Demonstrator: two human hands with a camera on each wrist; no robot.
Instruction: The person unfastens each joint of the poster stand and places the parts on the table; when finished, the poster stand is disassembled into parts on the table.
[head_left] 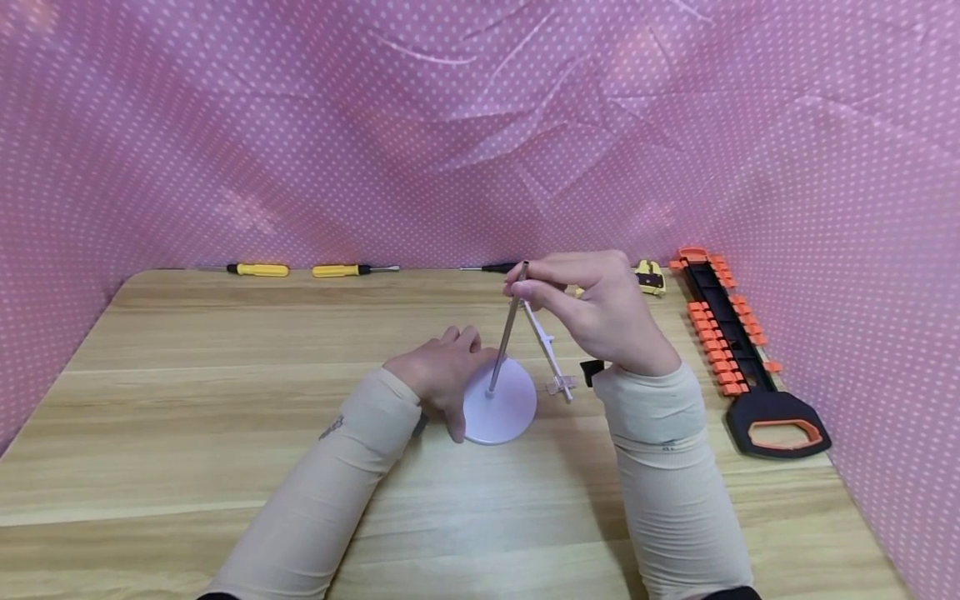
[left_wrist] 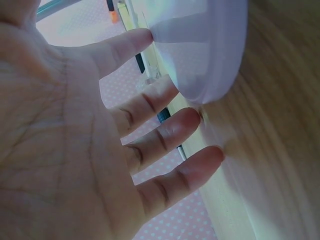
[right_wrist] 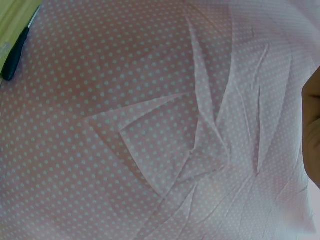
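Observation:
A thin metal rod point(head_left: 507, 333) stands slightly tilted on the middle of a round white base point(head_left: 501, 421). My right hand point(head_left: 600, 304) pinches the rod near its top between thumb and fingertips. At the base's left side, my left hand point(head_left: 446, 371) holds the rim, thumb on the near edge and index finger on the far edge. In the left wrist view the index fingertip touches the base point(left_wrist: 227, 50), while the other fingers reach out beneath it toward the table. Only a sliver of the right hand point(right_wrist: 312, 130) shows in its wrist view.
Right of the base lie a white plastic stick point(head_left: 545, 337) with a clear clip point(head_left: 560, 384) and a small black piece point(head_left: 592, 371). Yellow-handled screwdrivers point(head_left: 258, 270), a black-handled one point(head_left: 498, 268) and a yellow-black tool point(head_left: 651, 278) line the back edge. An orange-black rack point(head_left: 723, 312) with a handle lies right.

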